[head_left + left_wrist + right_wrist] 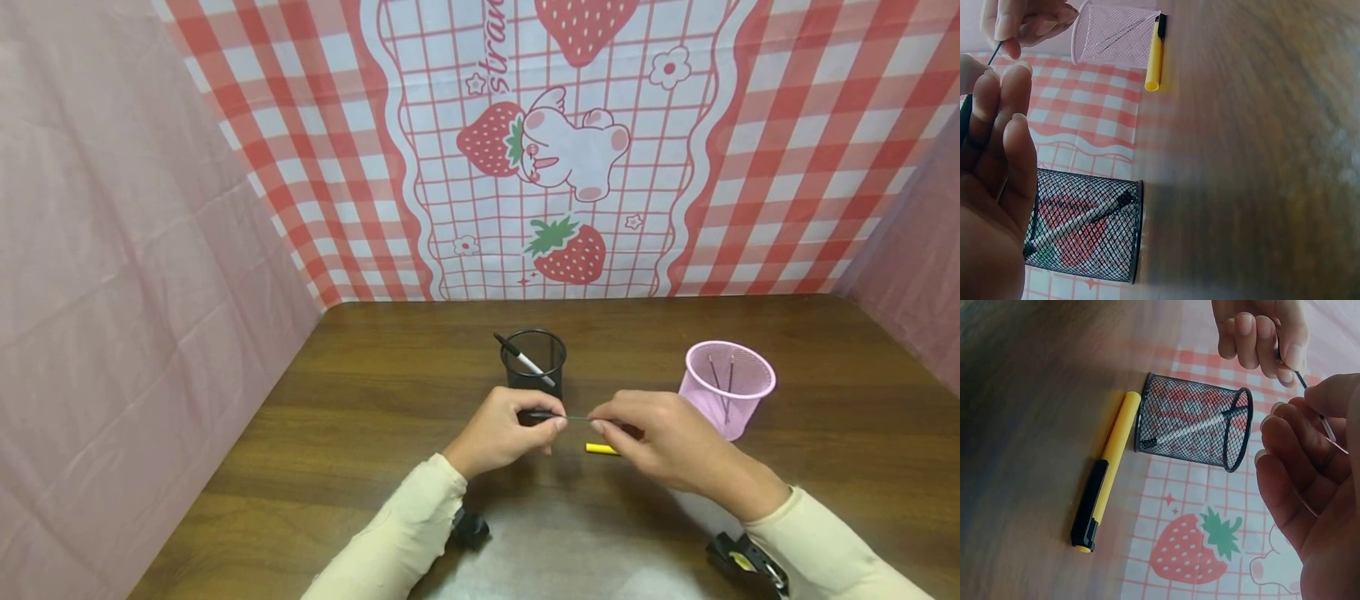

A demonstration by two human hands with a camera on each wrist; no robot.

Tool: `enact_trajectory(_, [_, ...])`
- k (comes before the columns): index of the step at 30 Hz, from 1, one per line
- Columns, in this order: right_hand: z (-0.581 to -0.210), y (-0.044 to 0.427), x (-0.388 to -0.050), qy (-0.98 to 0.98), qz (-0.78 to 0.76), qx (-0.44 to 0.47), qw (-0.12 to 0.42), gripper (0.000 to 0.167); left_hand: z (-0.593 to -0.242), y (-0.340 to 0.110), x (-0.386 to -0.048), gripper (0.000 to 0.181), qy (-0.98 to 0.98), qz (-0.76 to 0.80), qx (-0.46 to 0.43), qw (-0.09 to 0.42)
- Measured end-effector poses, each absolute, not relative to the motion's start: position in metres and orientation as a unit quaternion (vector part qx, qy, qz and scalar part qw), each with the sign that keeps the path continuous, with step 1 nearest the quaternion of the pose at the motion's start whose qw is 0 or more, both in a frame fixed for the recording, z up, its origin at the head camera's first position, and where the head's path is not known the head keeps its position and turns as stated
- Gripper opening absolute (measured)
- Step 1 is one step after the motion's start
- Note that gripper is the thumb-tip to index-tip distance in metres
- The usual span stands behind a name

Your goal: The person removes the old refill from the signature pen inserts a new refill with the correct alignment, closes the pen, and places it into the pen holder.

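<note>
Holds a slim dark rod (577,418) above the table (345,433), in front of the black mesh cup (516,381). Pinches the thicker black end with the left hand (508,425), thumb against fingers, and the thin end likewise with the right hand (663,433), both closed to barely the rod's thickness. Cannot tell whether made of one piece or two. Best to keep both pinches light and aligned, working only lengthwise, to avoid a likely bend. Mind the smooth, black-clipped yellow pen (1116,449) lying below. Note open, rounded wire mesh on the pink cup (697,402) too.
</note>
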State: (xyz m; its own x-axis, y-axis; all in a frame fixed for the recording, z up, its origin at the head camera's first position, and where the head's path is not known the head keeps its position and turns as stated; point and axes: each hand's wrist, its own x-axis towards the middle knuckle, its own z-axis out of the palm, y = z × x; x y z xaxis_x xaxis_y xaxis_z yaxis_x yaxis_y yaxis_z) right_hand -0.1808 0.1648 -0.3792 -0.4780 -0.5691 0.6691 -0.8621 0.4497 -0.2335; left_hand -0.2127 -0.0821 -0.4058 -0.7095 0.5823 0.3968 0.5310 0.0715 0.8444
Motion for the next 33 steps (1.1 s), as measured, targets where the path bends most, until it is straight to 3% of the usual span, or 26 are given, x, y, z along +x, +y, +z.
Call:
enact_trajectory(11, [-0.38,0.168,-0.183,-0.818,0.278,0.43,0.262,0.005,-0.406,-0.082,-0.212,0.009,0.74,0.569,0.359,0.008])
enact_trajectory(17, [-0.38,0.168,-0.184,-0.816,0.275,0.426,0.276,0.018,-0.39,-0.081,-0.201,0.007,0.744,0.57,0.349,0.001])
enact_trajectory(22, [-0.378,0.171,-0.185,-0.817,0.266,0.423,0.288,0.017,-0.376,-0.081,-0.193,0.007,0.748,0.566,0.346,-0.006])
enact_trajectory(33, [-0.376,0.172,-0.184,-0.822,0.264,0.416,0.286,0.024,-0.379,-0.083,-0.195,0.007,0.751,0.565,0.341,-0.005])
